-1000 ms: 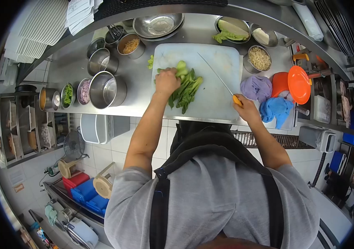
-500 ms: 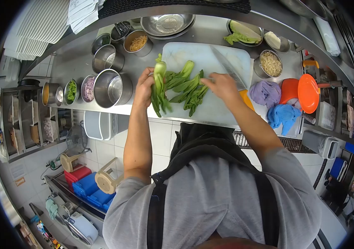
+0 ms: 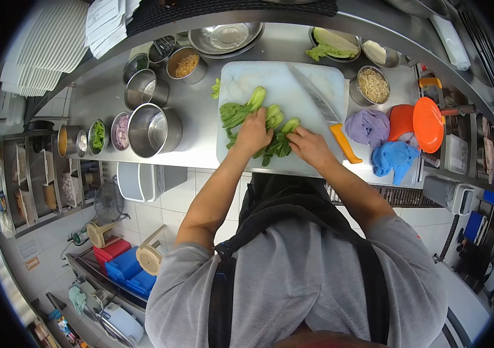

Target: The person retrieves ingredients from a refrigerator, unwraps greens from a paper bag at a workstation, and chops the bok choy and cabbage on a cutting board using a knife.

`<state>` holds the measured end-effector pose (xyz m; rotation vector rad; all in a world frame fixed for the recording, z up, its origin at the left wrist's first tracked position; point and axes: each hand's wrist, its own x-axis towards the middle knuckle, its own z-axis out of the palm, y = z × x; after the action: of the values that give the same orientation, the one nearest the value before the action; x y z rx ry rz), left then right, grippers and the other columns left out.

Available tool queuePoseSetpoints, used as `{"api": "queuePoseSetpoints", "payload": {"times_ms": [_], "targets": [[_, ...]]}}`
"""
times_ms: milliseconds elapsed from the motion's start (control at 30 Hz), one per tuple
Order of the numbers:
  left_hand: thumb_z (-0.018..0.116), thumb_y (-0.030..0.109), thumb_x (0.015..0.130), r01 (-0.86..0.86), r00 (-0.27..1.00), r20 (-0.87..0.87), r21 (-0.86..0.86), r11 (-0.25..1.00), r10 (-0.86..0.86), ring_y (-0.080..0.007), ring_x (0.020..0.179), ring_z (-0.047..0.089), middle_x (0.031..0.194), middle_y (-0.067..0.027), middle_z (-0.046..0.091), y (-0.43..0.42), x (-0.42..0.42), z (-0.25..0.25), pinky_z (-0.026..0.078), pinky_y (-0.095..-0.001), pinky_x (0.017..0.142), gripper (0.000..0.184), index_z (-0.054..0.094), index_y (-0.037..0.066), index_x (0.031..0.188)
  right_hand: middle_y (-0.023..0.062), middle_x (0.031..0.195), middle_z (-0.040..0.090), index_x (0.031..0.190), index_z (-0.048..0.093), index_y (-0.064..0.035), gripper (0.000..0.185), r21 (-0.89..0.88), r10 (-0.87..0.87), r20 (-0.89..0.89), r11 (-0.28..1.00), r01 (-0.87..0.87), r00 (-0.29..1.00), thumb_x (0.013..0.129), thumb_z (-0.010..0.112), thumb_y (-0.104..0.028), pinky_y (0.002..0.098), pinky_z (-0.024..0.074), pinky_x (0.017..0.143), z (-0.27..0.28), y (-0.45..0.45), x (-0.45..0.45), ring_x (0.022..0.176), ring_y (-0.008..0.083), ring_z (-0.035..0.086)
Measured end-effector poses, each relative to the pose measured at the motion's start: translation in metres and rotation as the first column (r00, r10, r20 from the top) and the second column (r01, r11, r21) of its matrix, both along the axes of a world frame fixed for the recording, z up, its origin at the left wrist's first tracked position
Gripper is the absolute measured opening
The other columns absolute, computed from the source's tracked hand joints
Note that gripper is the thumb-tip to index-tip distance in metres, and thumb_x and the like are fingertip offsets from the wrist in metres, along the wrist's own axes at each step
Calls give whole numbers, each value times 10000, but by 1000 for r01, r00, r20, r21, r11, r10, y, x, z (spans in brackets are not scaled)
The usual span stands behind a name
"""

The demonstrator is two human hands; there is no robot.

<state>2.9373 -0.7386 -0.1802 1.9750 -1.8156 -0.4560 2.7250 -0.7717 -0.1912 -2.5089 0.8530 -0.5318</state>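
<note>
Several pieces of leafy green vegetable [image 3: 248,107] lie on the left half of the white cutting board [image 3: 305,139]. My left hand [image 3: 254,133] has its fingers closed on the greens in the middle of the pile. Just to its right, my right hand [image 3: 309,146] grips the stalk of another piece near the board's front edge. A knife [image 3: 345,144] with an orange handle rests at the board's right side, its blade slanting up and left across the board. Neither hand touches it.
Left of the board stand an empty steel pot [image 3: 155,130] and bowls of chopped onion [image 3: 121,131] and greens [image 3: 97,136]. A bowl of sprouts [image 3: 373,85], purple cloth [image 3: 367,127], blue cloth [image 3: 395,161] and orange plate [image 3: 428,124] are on the right.
The knife has left my right hand and lies on the board. My left hand lifted a green piece at the left, then moved right onto the pile. Both hands are now close together on the greens.
</note>
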Motion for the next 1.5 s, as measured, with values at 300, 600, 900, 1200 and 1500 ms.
{"api": "queuePoseSetpoints", "payload": {"times_ms": [300,600,900,1200,1500], "targets": [[753,218,816,-91,882,-429,258,962,198,-237,967,663,1045,-143,693,-52,8,-1,515,-332,868,402,649,23,1152,82,1020,583,1043,661,-100,300,68,-109,-41,991,111,993,746,706,-106,419,554,723,-7,-3,-3,890,292,660],[692,68,784,52,999,-2,-189,981,-53,-316,904,656,964,-149,682,-25,18,26,537,-393,813,214,702,48,997,82,1123,594,1132,652,-88,396,147,-62,-8,987,63,998,742,643,-14,418,544,794,9,5,-16,969,306,638],[682,143,761,143,989,62,-94,985,-138,-348,823,646,805,-158,649,-50,-5,-2,541,-446,768,100,704,46,763,99,1134,582,1118,643,-48,356,97,-73,-27,993,75,997,763,646,-35,407,542,819,5,6,-4,1015,299,628],[712,164,771,-42,997,67,-118,992,50,-373,927,636,946,-191,672,-47,32,10,524,-450,850,225,701,50,964,171,1178,577,1269,573,-88,526,-18,-248,76,968,250,966,752,631,-13,451,498,909,22,-7,-63,1060,365,598],[739,342,785,88,983,-162,12,996,-85,-374,1167,551,1229,-225,604,-47,22,-16,468,-437,972,637,563,-7,1287,273,1080,631,1343,498,-88,563,186,-362,-211,897,401,908,808,660,-154,509,499,831,18,-24,-110,947,452,624]]}}
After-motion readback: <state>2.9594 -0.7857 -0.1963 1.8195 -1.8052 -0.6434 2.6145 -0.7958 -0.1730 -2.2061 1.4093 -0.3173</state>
